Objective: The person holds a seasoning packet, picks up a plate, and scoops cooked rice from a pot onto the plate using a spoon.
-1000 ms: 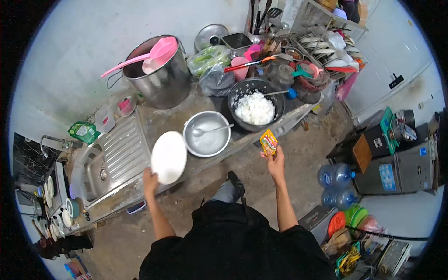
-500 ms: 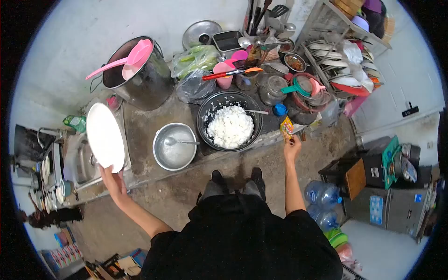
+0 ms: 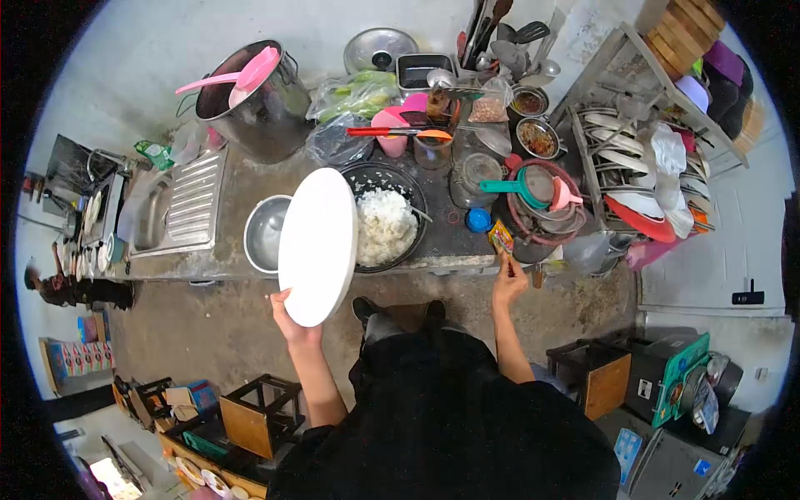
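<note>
My left hand grips the lower edge of a large white oval plate, which is tilted up in front of the counter. The plate hides part of a metal bowl and the left side of a black basin. White rice fills that basin, with a spoon handle sticking out to the right. At the counter's front edge my right hand is closed on the bottom of a small yellow sachet. Just behind the sachet lies a blue lid.
A tall steel pot with a pink dipper stands at the back left. The sink is further left. Jars, strainers and a dish rack crowd the right. A person is at far left; stools stand behind me.
The white plate has moved right in my left hand, from beside the sink to in front of the bowl and rice basin. My right hand still holds the sachet. The view has shifted.
</note>
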